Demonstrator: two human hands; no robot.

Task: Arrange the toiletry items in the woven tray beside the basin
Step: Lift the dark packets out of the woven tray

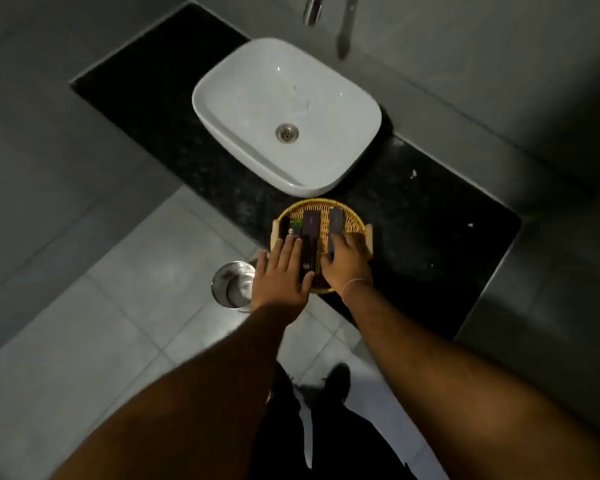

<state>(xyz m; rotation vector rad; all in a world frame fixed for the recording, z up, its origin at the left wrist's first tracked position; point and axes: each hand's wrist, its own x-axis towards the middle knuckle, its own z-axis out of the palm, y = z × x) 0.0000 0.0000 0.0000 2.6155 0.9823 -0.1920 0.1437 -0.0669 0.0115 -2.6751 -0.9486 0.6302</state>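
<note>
Left hand [281, 271] is laid flat, fingers extended, over the near-left part of the woven tray [321, 204]; nothing is gripped. Right hand [345, 259] is curled over the near end of a dark purple box [336, 220] at the tray's right side; a firm grip cannot be confirmed. A longer dark box [310, 237] and a small green-labelled item [294, 226] are seen lying in the tray. Tray is set on the black bench [430, 216], just beside the white basin [286, 112].
</note>
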